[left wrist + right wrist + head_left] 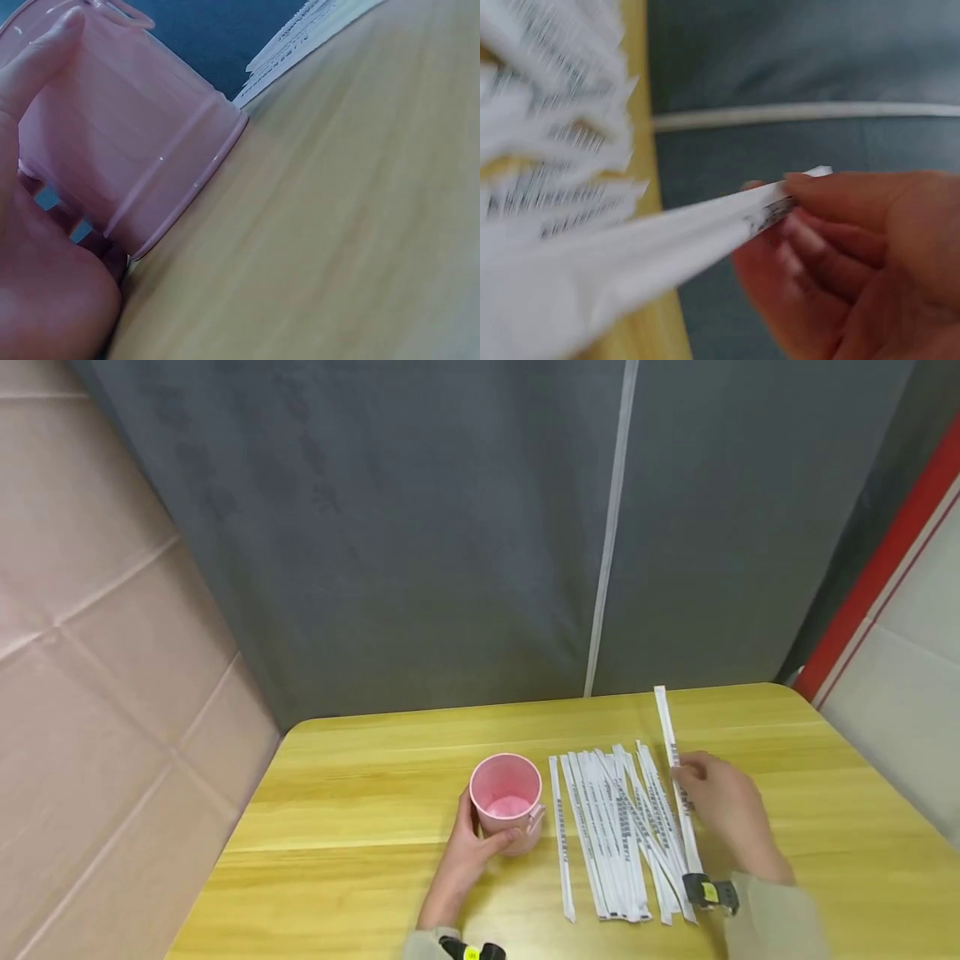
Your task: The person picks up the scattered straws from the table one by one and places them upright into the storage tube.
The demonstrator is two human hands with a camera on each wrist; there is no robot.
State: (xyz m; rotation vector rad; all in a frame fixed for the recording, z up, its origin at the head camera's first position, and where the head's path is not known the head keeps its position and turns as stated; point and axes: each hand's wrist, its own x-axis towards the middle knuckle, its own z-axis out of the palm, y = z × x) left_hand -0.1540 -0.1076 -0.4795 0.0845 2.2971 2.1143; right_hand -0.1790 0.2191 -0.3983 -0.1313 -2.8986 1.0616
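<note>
A pink cup (522, 837) with a small loop on its side stands on the table, its mouth facing up. My left hand (464, 857) grips it from the left; in the left wrist view the thumb (46, 60) lies along its wall. To the right of the cup lies a spread of white paper-wrapped straws (606, 835) with dark print. My right hand (726, 802) pinches one paper-wrapped straw (667, 727) between thumb and fingers, at the right side of the spread. In the right wrist view this straw (667, 247) runs slantwise from the fingertips, partly blurred.
The wooden table (337, 827) has a rounded far edge against a dark grey curtain (412, 543). A pale panelled wall (112, 652) rises on the left, and a white surface with a red strip (877, 568) stands on the right.
</note>
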